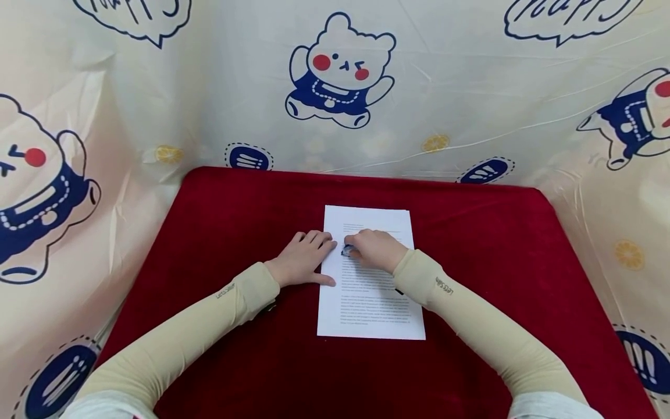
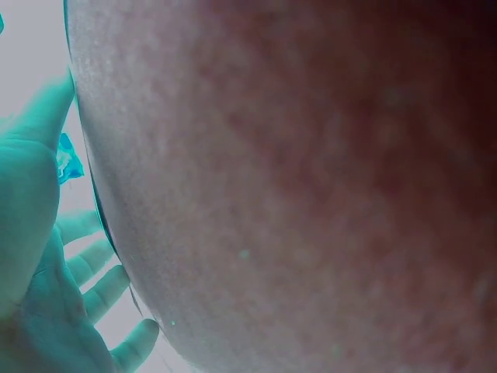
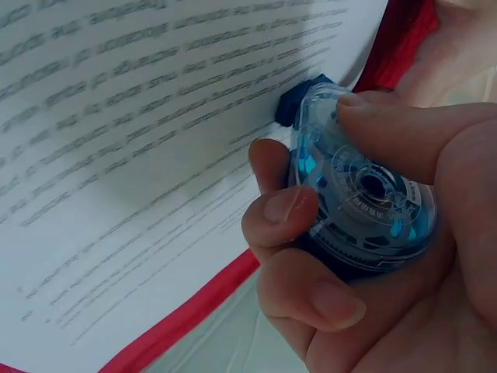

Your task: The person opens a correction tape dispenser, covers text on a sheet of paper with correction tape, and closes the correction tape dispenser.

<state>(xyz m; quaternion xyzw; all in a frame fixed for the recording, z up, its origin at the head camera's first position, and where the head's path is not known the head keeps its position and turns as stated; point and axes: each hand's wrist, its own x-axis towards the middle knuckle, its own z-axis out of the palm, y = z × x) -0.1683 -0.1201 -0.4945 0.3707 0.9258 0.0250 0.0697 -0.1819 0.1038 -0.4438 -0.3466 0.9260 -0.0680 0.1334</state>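
Observation:
A printed sheet of paper [image 1: 371, 317] lies on the red cloth, its text in lines. My right hand [image 1: 378, 250] grips a clear blue correction tape dispenser [image 3: 365, 186] between thumb and curled fingers. The dispenser's blue tip [image 3: 299, 101] is right at the paper near the left ends of the text lines. My left hand [image 1: 303, 260] rests flat at the paper's left edge with fingers spread, the fingertips and thumb on the sheet. In the left wrist view, its fingers [image 2: 105, 294] show beside a large dark blur that hides most of the picture.
The red cloth [image 1: 471, 250] covers the table around the sheet. Behind and at both sides hangs a pale curtain [image 1: 450, 70] with cartoon bears and blue badges. Light sleeves [image 1: 471, 320] cover both forearms. A small dark piece [image 1: 399, 292] shows beside the right cuff.

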